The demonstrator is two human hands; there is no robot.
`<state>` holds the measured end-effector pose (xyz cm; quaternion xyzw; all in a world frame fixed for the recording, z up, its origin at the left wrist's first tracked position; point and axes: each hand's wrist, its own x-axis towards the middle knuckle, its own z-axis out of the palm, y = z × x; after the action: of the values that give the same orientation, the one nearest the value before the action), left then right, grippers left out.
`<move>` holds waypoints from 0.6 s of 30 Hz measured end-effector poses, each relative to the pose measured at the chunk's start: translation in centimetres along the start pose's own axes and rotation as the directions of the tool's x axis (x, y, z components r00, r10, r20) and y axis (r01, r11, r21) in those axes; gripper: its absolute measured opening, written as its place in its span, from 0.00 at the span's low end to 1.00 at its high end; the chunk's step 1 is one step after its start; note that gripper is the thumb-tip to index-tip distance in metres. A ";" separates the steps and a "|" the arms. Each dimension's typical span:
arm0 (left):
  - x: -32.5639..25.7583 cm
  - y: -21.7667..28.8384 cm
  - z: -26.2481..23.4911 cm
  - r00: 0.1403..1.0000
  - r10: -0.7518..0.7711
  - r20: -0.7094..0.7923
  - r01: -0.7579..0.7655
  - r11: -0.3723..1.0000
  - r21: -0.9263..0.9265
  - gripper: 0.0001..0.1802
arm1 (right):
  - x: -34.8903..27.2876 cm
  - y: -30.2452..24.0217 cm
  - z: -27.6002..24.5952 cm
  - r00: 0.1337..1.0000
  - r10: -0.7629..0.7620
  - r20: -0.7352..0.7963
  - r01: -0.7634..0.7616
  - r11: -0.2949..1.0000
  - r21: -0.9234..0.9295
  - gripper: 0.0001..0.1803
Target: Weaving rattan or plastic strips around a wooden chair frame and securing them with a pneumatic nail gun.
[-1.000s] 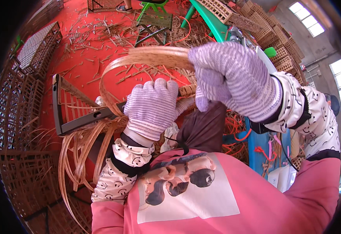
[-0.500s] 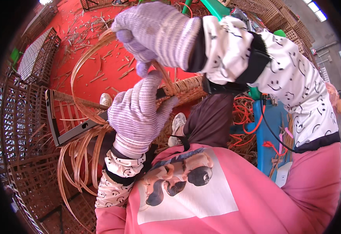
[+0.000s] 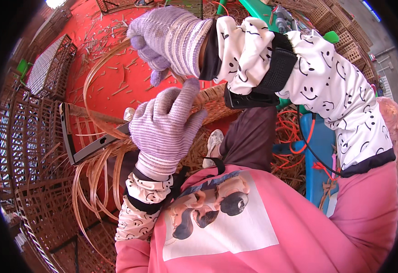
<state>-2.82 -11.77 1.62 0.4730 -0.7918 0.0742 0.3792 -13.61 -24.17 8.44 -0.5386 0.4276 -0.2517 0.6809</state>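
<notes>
Both gloved hands are working a long rattan strip (image 3: 92,77) here, and it is looping out to the left over the red floor (image 3: 117,59) before curving back towards the woven basket piece (image 3: 210,102) that sits between the hands. The right hand (image 3: 167,38) is raised high, fingers curled tight and pinching what looks like the strip's upper end, though the exact contact is hiding behind the glove. The left hand (image 3: 164,129) is sitting lower, fingers bent and thumb up, pressing at the weave; whether it is actually gripping a strand I cannot tell. To do this well, I judge she is needing steady tension from the upper hand while the lower one is pinning the weave, so the strip is not kinking or springing loose. Counting now: two purple striped gloves, one dark metal frame (image 3: 78,136) lying below left, one bundle of loose strips (image 3: 96,177) trailing under it, and several lattice panels (image 3: 30,136) stacking up along the left.
</notes>
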 end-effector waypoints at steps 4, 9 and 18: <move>0.3 0.3 -0.2 0.997 -0.020 0.075 0.018 0.999 0.030 0.25 | 0.5 -0.1 -0.1 1.000 -0.012 0.011 0.012 1.000 0.002 0.19; 1.1 0.8 -0.7 0.952 -0.116 0.282 0.100 0.992 0.071 0.22 | 1.3 0.1 0.1 0.991 0.132 -0.034 -0.133 0.991 -0.005 0.18; 2.7 -1.3 -1.7 0.816 -0.083 0.572 0.274 0.927 -0.257 0.20 | -8.2 4.0 -3.1 0.848 -0.476 0.234 0.405 0.295 -0.866 0.25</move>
<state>-1.58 -13.56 4.36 0.4777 -0.8195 -0.2339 0.2135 -20.87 -18.03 6.97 -0.9004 0.3519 -0.1818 0.1803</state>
